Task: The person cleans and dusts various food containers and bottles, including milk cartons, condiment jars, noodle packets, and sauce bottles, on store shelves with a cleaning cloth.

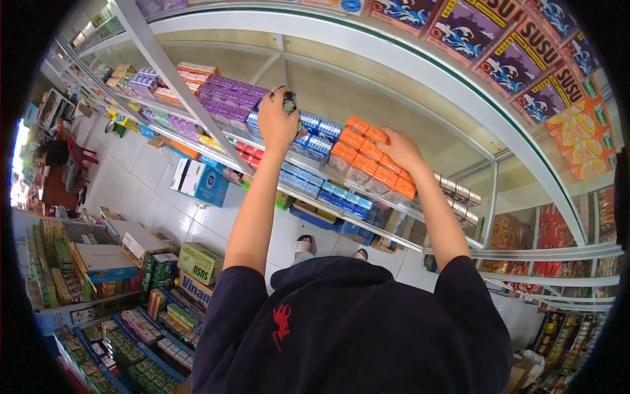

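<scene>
My left hand (pixel 279 125) is closed around a crumpled, dark, patterned cloth-like bundle (pixel 289 102), above the blue-and-white drink cartons (pixel 319 134) on the glass shelf. Purple cartons (pixel 230 98) stand in rows just left of that hand. My right hand (pixel 401 151) lies against the block of orange-topped cartons (pixel 367 157), fingers bent over the back corner carton. Part of its grip is hidden behind the hand. Right of my right wrist are rows of dark-and-white cartons (pixel 459 194).
A white metal frame post (pixel 177 79) crosses the shelf on the left. Lower shelves hold light-blue cartons (pixel 302 178). Stacked cardboard boxes (pixel 200 262) stand on the tiled floor (pixel 154 177) at left. Hanging sachets (pixel 525 59) line the upper right.
</scene>
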The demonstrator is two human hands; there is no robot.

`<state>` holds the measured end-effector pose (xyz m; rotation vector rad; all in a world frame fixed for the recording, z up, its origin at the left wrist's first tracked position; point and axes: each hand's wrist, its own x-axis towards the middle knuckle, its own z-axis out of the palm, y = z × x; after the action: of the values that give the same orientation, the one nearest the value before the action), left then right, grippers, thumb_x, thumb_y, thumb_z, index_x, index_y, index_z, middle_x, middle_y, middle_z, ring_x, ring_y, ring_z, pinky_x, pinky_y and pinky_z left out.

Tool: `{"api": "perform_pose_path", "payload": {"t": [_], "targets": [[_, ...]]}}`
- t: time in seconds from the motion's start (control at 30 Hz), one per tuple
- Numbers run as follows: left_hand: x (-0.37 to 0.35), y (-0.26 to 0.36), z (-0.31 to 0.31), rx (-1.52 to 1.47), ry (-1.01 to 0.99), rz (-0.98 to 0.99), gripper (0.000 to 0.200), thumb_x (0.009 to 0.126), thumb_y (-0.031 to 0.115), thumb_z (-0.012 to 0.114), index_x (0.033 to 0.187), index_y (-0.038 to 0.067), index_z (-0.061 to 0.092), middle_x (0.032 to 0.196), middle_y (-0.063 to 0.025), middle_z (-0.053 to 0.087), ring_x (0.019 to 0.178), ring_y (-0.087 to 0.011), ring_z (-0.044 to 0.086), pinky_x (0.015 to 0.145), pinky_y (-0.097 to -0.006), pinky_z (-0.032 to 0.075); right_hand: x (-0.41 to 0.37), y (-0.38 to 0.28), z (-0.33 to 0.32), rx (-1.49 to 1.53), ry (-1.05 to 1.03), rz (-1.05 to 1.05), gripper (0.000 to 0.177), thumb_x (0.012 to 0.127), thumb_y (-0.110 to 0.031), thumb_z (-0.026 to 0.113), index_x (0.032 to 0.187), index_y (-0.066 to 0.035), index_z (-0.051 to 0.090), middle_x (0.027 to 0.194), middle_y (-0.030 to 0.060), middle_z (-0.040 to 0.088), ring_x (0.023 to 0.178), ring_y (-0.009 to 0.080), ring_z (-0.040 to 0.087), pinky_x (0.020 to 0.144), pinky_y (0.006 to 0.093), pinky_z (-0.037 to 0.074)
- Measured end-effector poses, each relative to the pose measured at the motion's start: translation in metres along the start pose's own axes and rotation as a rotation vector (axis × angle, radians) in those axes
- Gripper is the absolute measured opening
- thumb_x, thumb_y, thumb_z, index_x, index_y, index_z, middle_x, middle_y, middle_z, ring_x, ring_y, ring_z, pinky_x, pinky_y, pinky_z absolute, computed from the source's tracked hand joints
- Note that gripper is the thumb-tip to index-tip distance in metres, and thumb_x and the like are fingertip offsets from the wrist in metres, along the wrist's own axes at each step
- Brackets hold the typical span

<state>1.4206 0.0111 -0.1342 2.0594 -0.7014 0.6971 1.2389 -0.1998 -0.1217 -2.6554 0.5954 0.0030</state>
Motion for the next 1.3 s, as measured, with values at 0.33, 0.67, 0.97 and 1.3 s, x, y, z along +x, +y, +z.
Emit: {"api": "perform_pose_path", "payload": {"t": [0.33, 0.67, 0.97, 1.3], "targets": [[-0.004, -0.003, 0.003, -0.021, 0.018, -0.074, 0.041, 0.062, 0.013, 0.063, 0.102, 0.010, 0.054, 0.099, -0.0184, 0.052, 0.092, -0.0360, 0.050, 0.077, -0.0421, 0.041, 0.029, -0.001, -0.009, -0.030, -0.026, -0.219, 0.039, 0.073, -0.032, 0.060, 0.103, -0.006, 0.056, 0.088, 0.0180, 0.061, 0.081, 0.0327, 0.058, 0.071, 0.0398, 0.045], [-0.004, -0.003, 0.003, -0.040, 0.029, -0.043, 0.043, 0.061, 0.012, 0.064, 0.102, 0.010, 0.053, 0.100, -0.0181, 0.051, 0.093, -0.0353, 0.050, 0.079, -0.0421, 0.040, -0.022, -0.080, -0.120, -0.139, 0.123, -0.280, 0.043, 0.074, -0.029, 0.061, 0.107, -0.002, 0.054, 0.087, 0.0212, 0.060, 0.079, 0.0337, 0.058, 0.070, 0.0368, 0.044], [-0.004, -0.001, -0.004, -0.060, 0.020, -0.062, 0.039, 0.064, 0.014, 0.063, 0.102, 0.009, 0.054, 0.099, -0.0179, 0.053, 0.092, -0.0355, 0.049, 0.078, -0.0413, 0.040, -0.030, -0.077, -0.074, -0.166, -0.057, -0.358, 0.042, 0.071, -0.023, 0.063, 0.106, -0.001, 0.055, 0.081, 0.0218, 0.059, 0.079, 0.0339, 0.058, 0.070, 0.0406, 0.045], [0.005, -0.022, -0.039, -0.839, 0.061, -0.348, 0.044, 0.054, -0.003, 0.059, 0.097, 0.005, 0.053, 0.086, -0.0070, 0.055, 0.087, -0.0184, 0.053, 0.079, -0.0279, 0.042, -0.028, -0.075, -0.078, -0.096, -0.127, -0.332, 0.039, 0.071, -0.022, 0.063, 0.102, 0.000, 0.057, 0.081, 0.0209, 0.061, 0.077, 0.0335, 0.059, 0.068, 0.0394, 0.046]]}}
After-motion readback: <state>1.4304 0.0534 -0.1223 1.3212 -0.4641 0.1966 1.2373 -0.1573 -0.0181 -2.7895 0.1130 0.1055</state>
